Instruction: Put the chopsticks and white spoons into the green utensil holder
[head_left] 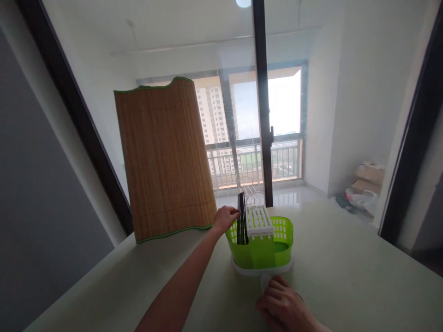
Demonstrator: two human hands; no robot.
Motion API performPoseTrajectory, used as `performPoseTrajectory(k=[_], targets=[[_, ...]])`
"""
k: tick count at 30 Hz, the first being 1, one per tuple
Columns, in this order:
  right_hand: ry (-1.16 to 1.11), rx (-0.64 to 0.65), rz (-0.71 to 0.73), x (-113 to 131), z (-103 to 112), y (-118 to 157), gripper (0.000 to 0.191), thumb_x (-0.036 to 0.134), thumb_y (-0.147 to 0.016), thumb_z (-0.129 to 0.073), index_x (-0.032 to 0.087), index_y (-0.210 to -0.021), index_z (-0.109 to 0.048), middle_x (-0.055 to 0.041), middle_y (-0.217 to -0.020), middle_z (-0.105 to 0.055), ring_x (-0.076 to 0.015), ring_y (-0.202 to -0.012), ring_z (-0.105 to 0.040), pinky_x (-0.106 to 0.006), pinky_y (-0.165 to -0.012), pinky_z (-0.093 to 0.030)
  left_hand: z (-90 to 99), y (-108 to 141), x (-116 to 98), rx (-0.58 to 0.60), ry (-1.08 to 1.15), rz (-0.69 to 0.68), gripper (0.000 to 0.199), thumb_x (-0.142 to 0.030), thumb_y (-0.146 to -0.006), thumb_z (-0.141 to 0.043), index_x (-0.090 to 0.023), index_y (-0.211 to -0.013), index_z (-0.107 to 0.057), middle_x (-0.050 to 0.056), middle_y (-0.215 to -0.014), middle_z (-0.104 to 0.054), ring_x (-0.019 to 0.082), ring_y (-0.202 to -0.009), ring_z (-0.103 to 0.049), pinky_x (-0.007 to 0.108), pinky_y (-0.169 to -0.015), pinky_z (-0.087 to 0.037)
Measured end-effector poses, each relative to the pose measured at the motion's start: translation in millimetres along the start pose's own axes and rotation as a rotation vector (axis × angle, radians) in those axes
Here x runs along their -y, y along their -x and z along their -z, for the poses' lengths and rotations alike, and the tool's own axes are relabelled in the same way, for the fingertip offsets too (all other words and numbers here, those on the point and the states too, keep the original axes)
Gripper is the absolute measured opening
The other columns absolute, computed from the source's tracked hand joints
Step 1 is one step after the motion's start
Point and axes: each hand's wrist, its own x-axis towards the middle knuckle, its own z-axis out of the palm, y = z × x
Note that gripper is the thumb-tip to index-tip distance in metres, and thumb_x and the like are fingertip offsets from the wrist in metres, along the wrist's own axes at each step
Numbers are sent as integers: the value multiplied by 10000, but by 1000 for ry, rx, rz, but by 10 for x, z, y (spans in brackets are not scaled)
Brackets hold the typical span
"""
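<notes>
My left hand (pixel 226 218) is closed, pinching a bundle of dark chopsticks (pixel 241 223) that stands upright at the left end of a green plastic basket (pixel 242 256). The lower tips are inside or against the basket; I cannot tell which. A white slotted rack (pixel 259 221) with small hooks sits across the middle of the basket. Under the basket is a white base tray (pixel 247 271). Closer to me, my right hand (pixel 282 299) is closed low over the table, around a pale rounded object (pixel 265 282) mostly hidden by the fingers.
A rolled bamboo mat (pixel 166 161) with green edging stands upright on the white table (pixel 346 258), left of the basket. Behind the table is a dark-framed glass door (pixel 265 106). Cardboard and plastic bags (pixel 362 191) lie on the floor at the right.
</notes>
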Motion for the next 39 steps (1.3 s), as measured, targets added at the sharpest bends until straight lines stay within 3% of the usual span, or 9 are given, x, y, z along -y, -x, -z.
performPoseTrajectory(k=[4,8,11,14,18,23,30,35,39], targets=[[-47,13,-208,-12,155,-9,167,131,-875,-466,228,-926,-591,-15,-794,-638,-190,-762,-566,-333,-739,-372,94,308,-91,-185,-16,-31,268,-357,-862,-548,-207,-1038,-684,34,-977,-712,144,-748,-624,258,-690,-455],[29,-2,-387,-130,262,1,168,132,-888,-476,238,-912,-605,-15,-842,-654,-208,-811,-570,-346,-757,-370,-5,919,-164,-320,67,-134,245,-367,-899,-472,-209,-925,-659,0,-804,-676,113,-628,-565,222,-624,-417],[95,25,-445,-205,286,23,149,146,-878,-499,238,-859,-614,-14,-817,-651,-215,-813,-574,-344,-746,-377,-269,1362,-157,-100,80,-111,247,-368,-899,-468,-210,-844,-649,-8,-699,-656,117,-584,-559,221,-571,-382],[124,47,-463,-222,268,43,131,160,-864,-524,245,-849,-622,-7,-810,-650,-214,-809,-579,-341,-742,-383,-571,1609,-105,142,16,-11,225,-381,-866,-516,-223,-830,-673,-4,-649,-662,146,-599,-595,248,-576,-364],[117,73,-460,-204,210,67,149,169,-853,-551,261,-941,-628,-7,-868,-663,-224,-840,-585,-358,-772,-380,-858,1677,-16,293,28,85,174,-373,-784,-603,-224,-813,-688,8,-679,-678,174,-641,-619,271,-585,-367],[116,81,-447,-209,162,88,122,234,-885,-564,251,-993,-618,-18,-866,-664,-233,-834,-583,-367,-776,-370,-966,1688,19,235,142,131,124,-268,-771,-566,-218,-697,-652,17,-651,-647,169,-618,-582,290,-576,-380],[39,-49,-379,-159,231,17,152,327,-950,-515,225,-896,-613,-4,-738,-627,-185,-711,-568,-316,-694,-378,-832,1801,-130,84,442,59,214,-359,-847,-507,-196,-777,-627,-4,-592,-588,127,-540,-517,256,-530,-379],[-47,-124,-331,-80,280,-23,166,331,-965,-490,224,-934,-613,1,-716,-614,-177,-677,-558,-310,-681,-400,-762,1868,-156,34,364,-6,176,-368,-846,-511,-255,-760,-615,-5,-562,-582,134,-501,-517,269,-501,-385],[-88,-106,-242,-12,271,-26,134,274,-956,-482,210,-1009,-587,-14,-751,-622,-179,-707,-569,-319,-702,-404,-482,1820,-142,-141,190,-145,168,-348,-867,-513,-254,-788,-627,-14,-580,-609,113,-499,-524,236,-528,-409]])
